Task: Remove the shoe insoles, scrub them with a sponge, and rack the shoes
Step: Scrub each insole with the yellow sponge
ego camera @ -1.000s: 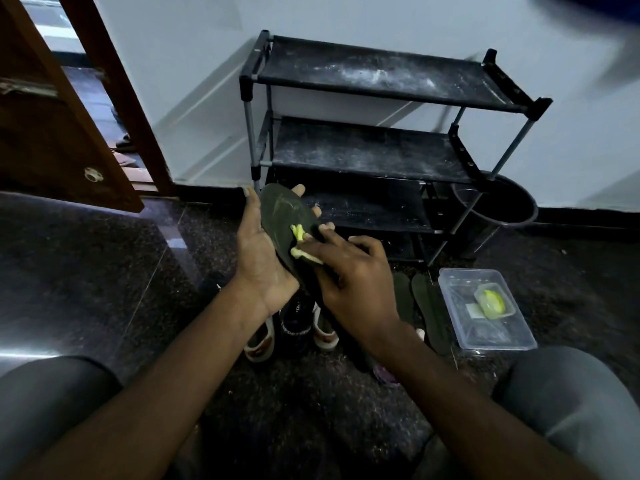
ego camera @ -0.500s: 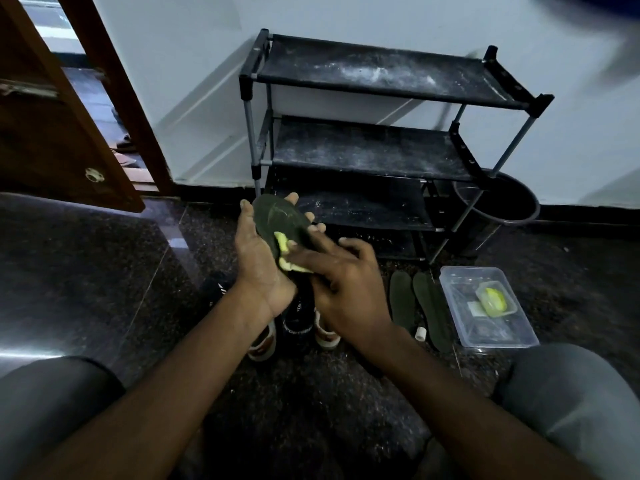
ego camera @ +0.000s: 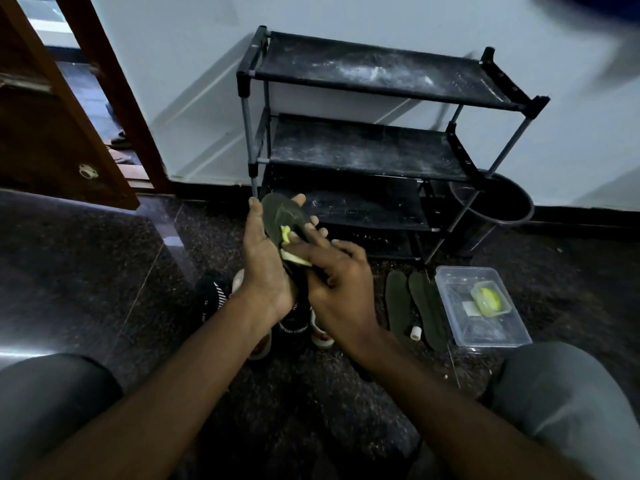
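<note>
My left hand (ego camera: 265, 268) holds a dark insole (ego camera: 282, 216) upright in front of me, its top end sticking out above my fingers. My right hand (ego camera: 337, 289) presses a yellow-green sponge (ego camera: 294, 258) against the insole's face. Below my hands, dark shoes with white and red soles (ego camera: 294, 327) stand on the floor, partly hidden by my wrists. Two more dark insoles (ego camera: 414, 306) lie side by side on the floor to the right. The black three-shelf shoe rack (ego camera: 363, 150) stands against the wall with nothing on its dusty shelves.
A clear plastic box (ego camera: 481, 306) with a yellow-green soap dish in it sits right of the loose insoles, a small white cap (ego camera: 415, 332) beside them. A dark round bin (ego camera: 495, 202) stands behind the rack's right leg. An open wooden door (ego camera: 52, 133) is at the left. My knees frame the bottom corners.
The insole has dropped a little in my left hand, and my right hand has moved the sponge down and back along it in a scrubbing stroke.
</note>
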